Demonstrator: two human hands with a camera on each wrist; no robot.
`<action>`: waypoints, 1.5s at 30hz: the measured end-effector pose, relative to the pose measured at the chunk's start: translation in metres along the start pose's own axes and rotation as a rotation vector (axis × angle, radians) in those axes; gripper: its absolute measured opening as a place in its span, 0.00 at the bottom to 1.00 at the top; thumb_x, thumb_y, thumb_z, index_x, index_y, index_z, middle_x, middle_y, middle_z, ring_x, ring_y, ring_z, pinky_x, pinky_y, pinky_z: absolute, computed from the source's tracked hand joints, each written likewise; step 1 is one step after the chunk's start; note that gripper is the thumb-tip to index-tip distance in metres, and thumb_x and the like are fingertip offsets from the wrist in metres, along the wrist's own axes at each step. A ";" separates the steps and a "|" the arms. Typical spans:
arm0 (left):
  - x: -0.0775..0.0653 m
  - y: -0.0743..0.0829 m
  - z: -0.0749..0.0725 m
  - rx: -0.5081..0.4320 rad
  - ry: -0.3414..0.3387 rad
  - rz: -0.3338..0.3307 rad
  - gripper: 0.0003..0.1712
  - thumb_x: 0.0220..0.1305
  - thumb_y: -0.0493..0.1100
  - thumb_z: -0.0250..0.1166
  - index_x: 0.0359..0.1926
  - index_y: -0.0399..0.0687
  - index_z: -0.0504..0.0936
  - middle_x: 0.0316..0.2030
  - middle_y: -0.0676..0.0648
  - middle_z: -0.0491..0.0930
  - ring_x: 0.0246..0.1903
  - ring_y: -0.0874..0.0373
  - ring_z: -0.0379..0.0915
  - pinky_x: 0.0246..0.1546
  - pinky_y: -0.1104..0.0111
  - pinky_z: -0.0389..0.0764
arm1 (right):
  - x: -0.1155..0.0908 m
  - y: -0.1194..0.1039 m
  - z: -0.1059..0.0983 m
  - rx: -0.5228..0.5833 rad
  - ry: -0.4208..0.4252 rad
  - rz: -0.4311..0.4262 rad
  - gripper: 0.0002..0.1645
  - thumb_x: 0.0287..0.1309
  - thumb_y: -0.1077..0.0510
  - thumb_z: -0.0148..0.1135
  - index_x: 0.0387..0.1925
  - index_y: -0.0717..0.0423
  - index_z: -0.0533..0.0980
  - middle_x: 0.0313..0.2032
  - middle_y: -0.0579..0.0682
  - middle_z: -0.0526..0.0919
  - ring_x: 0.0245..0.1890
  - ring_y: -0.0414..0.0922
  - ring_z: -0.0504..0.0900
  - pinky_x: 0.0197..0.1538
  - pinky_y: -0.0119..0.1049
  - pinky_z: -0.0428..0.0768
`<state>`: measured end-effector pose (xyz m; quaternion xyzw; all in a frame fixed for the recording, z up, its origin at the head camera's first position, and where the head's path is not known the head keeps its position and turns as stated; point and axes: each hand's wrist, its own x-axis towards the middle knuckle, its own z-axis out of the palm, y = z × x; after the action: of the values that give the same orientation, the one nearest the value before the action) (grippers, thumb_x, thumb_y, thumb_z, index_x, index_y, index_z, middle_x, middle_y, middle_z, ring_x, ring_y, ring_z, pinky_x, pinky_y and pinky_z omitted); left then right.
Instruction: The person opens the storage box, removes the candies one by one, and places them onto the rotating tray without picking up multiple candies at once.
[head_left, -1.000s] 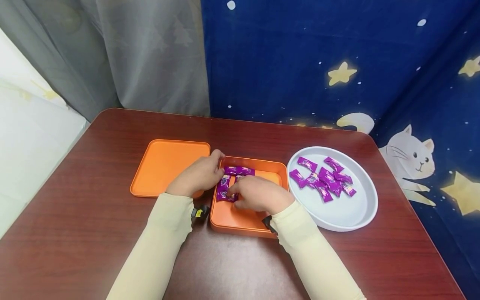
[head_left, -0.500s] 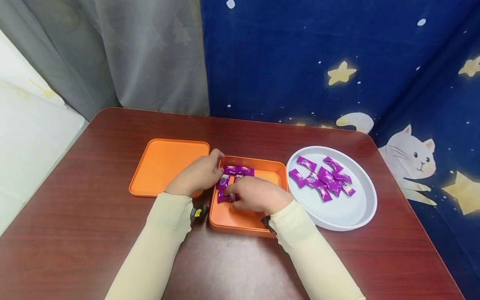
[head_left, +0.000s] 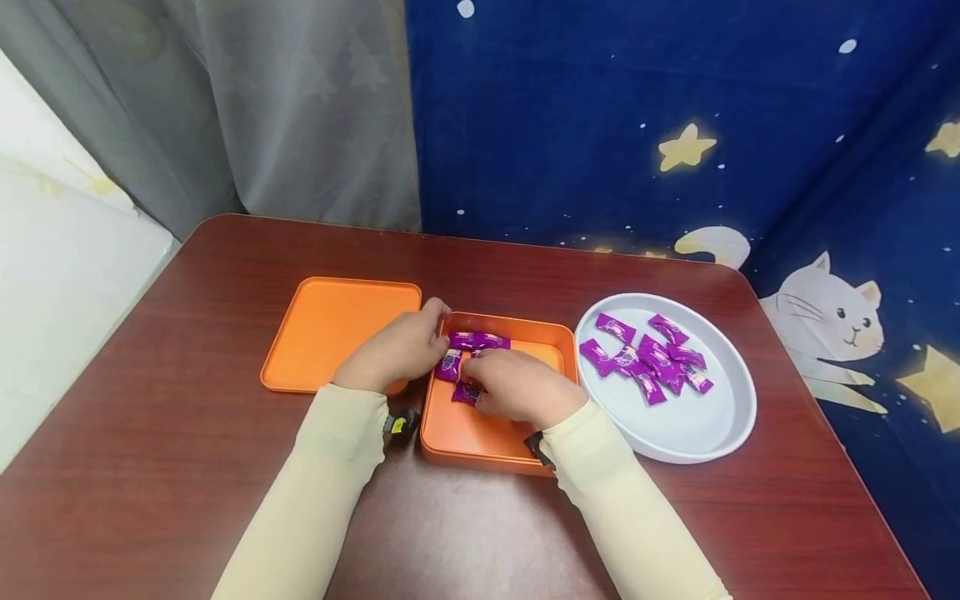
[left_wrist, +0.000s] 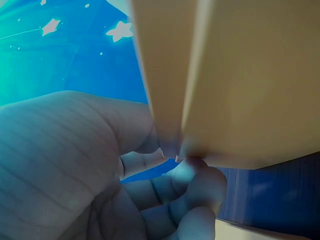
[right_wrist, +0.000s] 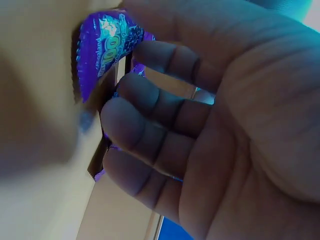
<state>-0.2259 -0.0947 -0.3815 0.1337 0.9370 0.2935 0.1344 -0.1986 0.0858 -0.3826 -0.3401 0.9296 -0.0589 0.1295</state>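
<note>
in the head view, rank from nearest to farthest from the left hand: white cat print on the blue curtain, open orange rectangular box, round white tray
1. Open orange rectangular box: touching the left hand
2. Round white tray: right of the box
3. White cat print: far right, beyond the table

The table (head_left: 172, 442) has a reddish-brown, wood-grained top with rounded far corners and a pale sheen at the near middle. Directly on it lie a flat orange lid (head_left: 337, 333) at left, an orange box (head_left: 495, 435) mid-table, and, just beside the box, a round white tray (head_left: 705, 427).
</note>
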 end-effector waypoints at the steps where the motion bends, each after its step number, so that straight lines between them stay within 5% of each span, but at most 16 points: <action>1: 0.000 0.000 0.000 0.002 0.000 0.002 0.26 0.65 0.46 0.56 0.61 0.46 0.61 0.38 0.44 0.78 0.36 0.53 0.73 0.50 0.54 0.78 | 0.000 0.000 0.000 0.001 -0.003 0.004 0.13 0.50 0.51 0.68 0.37 0.47 0.77 0.30 0.43 0.77 0.30 0.41 0.72 0.39 0.36 0.78; 16: 0.000 0.001 -0.001 0.015 -0.002 0.006 0.25 0.66 0.45 0.55 0.61 0.46 0.60 0.34 0.45 0.78 0.34 0.53 0.74 0.49 0.56 0.79 | -0.003 0.000 -0.001 -0.018 -0.043 0.028 0.12 0.49 0.56 0.68 0.37 0.46 0.76 0.30 0.44 0.76 0.32 0.42 0.72 0.42 0.36 0.78; 24: 0.000 0.002 -0.002 0.009 -0.006 0.012 0.25 0.66 0.46 0.55 0.61 0.46 0.60 0.31 0.45 0.76 0.34 0.53 0.73 0.47 0.57 0.79 | -0.005 -0.001 -0.004 -0.008 -0.083 0.074 0.22 0.46 0.57 0.71 0.46 0.48 0.76 0.39 0.45 0.80 0.36 0.42 0.74 0.46 0.38 0.80; 29: 0.000 0.002 -0.002 0.008 -0.007 0.010 0.25 0.65 0.45 0.55 0.61 0.46 0.60 0.34 0.45 0.78 0.34 0.53 0.73 0.48 0.56 0.79 | -0.004 -0.002 -0.002 0.024 -0.133 0.120 0.27 0.46 0.56 0.71 0.51 0.48 0.76 0.41 0.46 0.80 0.34 0.42 0.74 0.39 0.35 0.81; 39: 0.000 -0.001 0.000 0.009 -0.003 0.013 0.26 0.65 0.45 0.55 0.61 0.45 0.60 0.27 0.45 0.75 0.31 0.54 0.73 0.44 0.58 0.80 | -0.001 0.000 0.000 -0.001 -0.113 0.059 0.17 0.48 0.53 0.68 0.41 0.48 0.74 0.29 0.45 0.76 0.30 0.44 0.74 0.42 0.38 0.79; 45: 0.002 -0.002 0.001 0.008 0.001 0.014 0.25 0.65 0.45 0.55 0.61 0.45 0.61 0.39 0.44 0.79 0.36 0.54 0.74 0.51 0.54 0.78 | -0.001 0.001 0.001 0.011 -0.090 0.076 0.16 0.49 0.55 0.66 0.41 0.50 0.74 0.32 0.44 0.77 0.32 0.43 0.74 0.46 0.39 0.79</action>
<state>-0.2274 -0.0950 -0.3833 0.1407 0.9373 0.2906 0.1312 -0.1985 0.0874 -0.3839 -0.3060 0.9348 -0.0436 0.1752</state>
